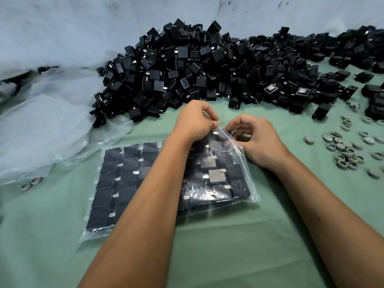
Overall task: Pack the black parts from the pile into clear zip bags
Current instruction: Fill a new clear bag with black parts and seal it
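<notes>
My L hand (pixel 194 121) & R hand (pixel 256 137) pinch full bag (pixel 232 163) mouth at 12; sealing step, next press zip across.

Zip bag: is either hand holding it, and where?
Both. The left hand and right hand pinch the filled zip bag at its far, upper edge.

The work surface was covered with a pale green cloth (pixel 239 246), lightly creased. Behind it stood a whitish-grey wall (pixel 83 23), scuffed, with a thin crack (pixel 218 9) near the top. Lighting was even and diffuse, casting soft shadows.
</notes>
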`<state>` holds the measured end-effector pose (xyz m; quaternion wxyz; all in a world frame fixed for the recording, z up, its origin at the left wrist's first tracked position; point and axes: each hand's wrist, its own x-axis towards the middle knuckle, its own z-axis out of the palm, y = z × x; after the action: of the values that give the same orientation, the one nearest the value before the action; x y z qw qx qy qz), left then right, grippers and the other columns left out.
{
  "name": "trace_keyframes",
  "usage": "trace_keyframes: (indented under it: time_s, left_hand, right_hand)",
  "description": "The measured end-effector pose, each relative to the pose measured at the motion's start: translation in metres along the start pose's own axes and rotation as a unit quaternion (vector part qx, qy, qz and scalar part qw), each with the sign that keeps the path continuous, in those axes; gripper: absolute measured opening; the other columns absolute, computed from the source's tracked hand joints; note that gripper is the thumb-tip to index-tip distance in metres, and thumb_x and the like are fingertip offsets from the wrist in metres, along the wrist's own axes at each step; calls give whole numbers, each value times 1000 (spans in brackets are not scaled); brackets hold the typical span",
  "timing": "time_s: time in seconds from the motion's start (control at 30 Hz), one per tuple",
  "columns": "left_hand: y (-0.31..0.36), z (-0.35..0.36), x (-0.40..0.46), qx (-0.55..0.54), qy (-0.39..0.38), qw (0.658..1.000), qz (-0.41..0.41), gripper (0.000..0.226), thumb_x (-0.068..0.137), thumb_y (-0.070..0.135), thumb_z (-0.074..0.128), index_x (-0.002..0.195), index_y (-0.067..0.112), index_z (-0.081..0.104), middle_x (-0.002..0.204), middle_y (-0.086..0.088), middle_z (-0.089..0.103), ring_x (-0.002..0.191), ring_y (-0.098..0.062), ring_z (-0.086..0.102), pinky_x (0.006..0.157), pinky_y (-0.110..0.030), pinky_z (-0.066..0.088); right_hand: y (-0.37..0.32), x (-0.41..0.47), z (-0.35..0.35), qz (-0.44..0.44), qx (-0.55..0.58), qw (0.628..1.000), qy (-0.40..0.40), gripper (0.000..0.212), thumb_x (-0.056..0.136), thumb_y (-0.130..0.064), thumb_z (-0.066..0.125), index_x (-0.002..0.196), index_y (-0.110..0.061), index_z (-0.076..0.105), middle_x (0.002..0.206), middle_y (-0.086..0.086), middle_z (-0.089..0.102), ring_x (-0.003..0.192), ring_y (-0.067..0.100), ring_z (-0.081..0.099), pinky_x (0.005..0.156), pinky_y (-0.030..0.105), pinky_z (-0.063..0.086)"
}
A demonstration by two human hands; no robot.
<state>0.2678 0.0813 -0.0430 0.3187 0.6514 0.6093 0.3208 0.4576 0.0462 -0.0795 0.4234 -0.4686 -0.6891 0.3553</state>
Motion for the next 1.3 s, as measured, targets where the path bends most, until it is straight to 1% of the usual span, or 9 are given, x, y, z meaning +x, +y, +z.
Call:
trace_keyframes:
  time_s: [0.13, 0.23, 0.37, 0.53, 0.73, 0.87, 0.97, 1.13, 1.3]
  left_hand:
    - [6, -8, 13, 11, -65, 997, -40, 16, 80, 12, 87, 87, 17, 74, 81, -9, 77, 63, -15, 64, 60, -30, 54]
    - [9, -17, 21, 12, -124, 991, -52, 14, 82, 11, 85, 90, 15, 75, 74, -4, 76, 74, -15, 69, 79, -32, 62]
    - [14, -26, 27, 16, -175, 982, -64, 16, 84, 5, 82, 97, 9, 73, 66, -1, 75, 61, -7, 71, 67, -20, 61]
    - [12, -23, 30, 19, -158, 987, -33, 15, 79, 2, 86, 86, 7, 74, 62, 0, 72, 59, -7, 71, 61, -19, 56]
    - [-2, -17, 25, -62, -127, 990, -24, 17, 77, -4, 85, 83, 5, 71, 62, -8, 71, 57, -17, 63, 60, -26, 56]
    - [-8, -13, 22, -106, -121, 986, -36, 17, 79, -6, 82, 80, 5, 69, 58, -3, 68, 51, -11, 63, 55, -23, 53]
    - [-8, -13, 23, -108, -130, 985, -36, 17, 79, -4, 83, 80, 6, 70, 59, -2, 69, 52, -9, 63, 55, -21, 53]
    - [-9, -11, 25, -85, -125, 988, -33, 19, 77, 0, 87, 77, 10, 71, 61, 0, 70, 55, -8, 64, 57, -21, 52]
    - [-9, -11, 25, -87, -123, 988, -30, 20, 77, 0, 86, 75, 10, 70, 56, 2, 68, 47, -4, 60, 51, -16, 48]
  right_hand:
    - [2, 1, -1, 16, 5, 1000, 10, 33, 74, -21, 93, 101, -20, 73, 94, 2, 75, 75, 12, 68, 82, 46, 62]
    - [1, 1, -1, 13, 28, 1000, 0, 42, 71, -19, 96, 105, -22, 71, 96, 2, 74, 77, 14, 67, 77, 44, 61]
    - [1, -1, 0, -8, 33, 999, 1, 41, 73, -23, 95, 105, -23, 70, 97, -1, 74, 81, 20, 69, 72, 34, 60]
    - [-2, -2, 1, -34, 9, 999, 11, 33, 75, -26, 93, 99, -22, 70, 93, -6, 73, 78, 13, 69, 64, 22, 55]
    - [-3, -3, 0, -51, 2, 998, 22, 31, 75, -23, 93, 93, -19, 69, 87, -3, 72, 77, 16, 69, 62, 38, 55]
    - [-1, -2, -3, -43, 12, 999, 16, 29, 74, -15, 91, 88, -19, 66, 94, 0, 75, 78, 15, 70, 60, 33, 53]
    - [-1, 0, -4, -35, 19, 999, 9, 30, 75, -6, 90, 86, -16, 64, 99, 0, 75, 78, 15, 69, 67, 35, 58]
    - [-5, -2, 3, -19, -33, 999, 13, 26, 72, -10, 93, 85, -16, 72, 83, -3, 75, 77, 17, 73, 77, 40, 63]
    - [-8, -1, 2, 18, 3, 1000, -8, 16, 81, -11, 88, 90, -13, 75, 87, 1, 77, 84, 16, 76, 83, 34, 63]
